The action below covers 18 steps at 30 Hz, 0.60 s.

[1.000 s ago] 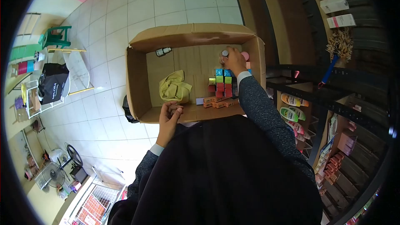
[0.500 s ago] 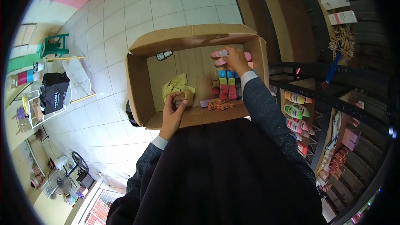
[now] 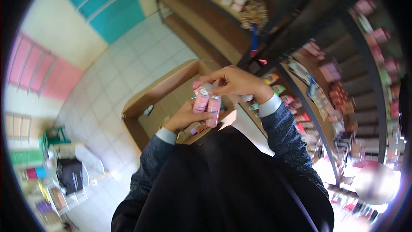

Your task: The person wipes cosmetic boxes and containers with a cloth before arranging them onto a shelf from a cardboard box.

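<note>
Small pink bottles (image 3: 213, 114) with clear or silvery caps are held up above a cardboard box (image 3: 161, 89). My left hand (image 3: 184, 117) is closed around their bodies from the left. From the right, my right hand (image 3: 240, 81) curls over the tops, its fingers closed at the caps and on pink bottles partly hidden behind. Inside the box, near its far left side, lies a small dark bottle (image 3: 148, 110). Small boxes (image 3: 197, 129) show below my left hand, partly covered, beside a piece of yellowish cloth.
Shelves (image 3: 296, 75) with colourful packets and boxes run along the right. A blue-handled brush (image 3: 254, 38) is by the upper shelf. At the left, a black bag (image 3: 70, 174) rests on a white rack, near a green stool (image 3: 56, 136). Pale tiles (image 3: 101, 99) cover the floor.
The pink bottles have come up out of the box in my hands. My left hand has left the yellow cloth and now grips bottles. The view has turned toward the right-hand shelves.
</note>
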Tool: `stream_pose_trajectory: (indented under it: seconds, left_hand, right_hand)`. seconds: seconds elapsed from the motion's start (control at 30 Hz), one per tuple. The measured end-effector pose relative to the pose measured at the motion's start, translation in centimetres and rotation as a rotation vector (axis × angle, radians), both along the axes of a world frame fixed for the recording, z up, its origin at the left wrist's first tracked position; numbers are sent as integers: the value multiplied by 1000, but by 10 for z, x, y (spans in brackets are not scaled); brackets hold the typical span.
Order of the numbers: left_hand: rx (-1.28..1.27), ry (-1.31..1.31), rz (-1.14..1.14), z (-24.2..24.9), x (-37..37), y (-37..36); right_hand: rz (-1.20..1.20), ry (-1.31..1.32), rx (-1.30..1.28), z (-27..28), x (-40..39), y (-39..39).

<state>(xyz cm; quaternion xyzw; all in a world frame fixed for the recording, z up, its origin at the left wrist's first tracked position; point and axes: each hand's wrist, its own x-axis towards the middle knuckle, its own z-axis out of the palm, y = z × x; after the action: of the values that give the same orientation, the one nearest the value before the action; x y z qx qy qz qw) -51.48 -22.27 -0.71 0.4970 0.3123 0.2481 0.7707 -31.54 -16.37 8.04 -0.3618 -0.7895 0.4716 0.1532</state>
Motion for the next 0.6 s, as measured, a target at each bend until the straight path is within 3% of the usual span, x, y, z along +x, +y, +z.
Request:
stream_pose_trajectory:
  seconds: [0.07, 0.1, 0.13, 0.17, 0.23, 0.3, 0.37, 0.43, 0.5, 0.6]
  left_hand:
    - [-56, -118, 75, 10, 25, -10]
    - [-21, -132, -2, 23, 37, -16]
    - [-73, -141, 112, 41, 52, -23]
    - [-125, -156, 220, 53, 69, -30]
    - [166, -139, 145, 57, 92, -40]
    - [250, -86, 23, 77, 118, -57]
    - [501, -25, -72, 70, 141, -66]
    - [422, -159, -88, 81, 171, -88]
    - [248, -245, -70, 73, 196, -101]
    - [224, -297, -157, 73, 224, -115]
  right_hand:
    - [-379, 125, -18, 17, 20, -37]
    - [-487, 63, 116, 11, 35, -54]
    - [-566, 55, 295, 6, 46, -78]
    - [-569, -6, 90, 9, 57, -100]
    - [-712, 66, 83, 8, 59, -147]
    - [-928, 249, 65, 2, 69, -180]
    - [-1004, 287, 213, -1, 90, -201]
    - [-1082, 253, 253, 15, 115, -226]
    - [-1072, 523, 119, 34, 155, -254]
    - [-1254, 772, 182, 78, 228, -314]
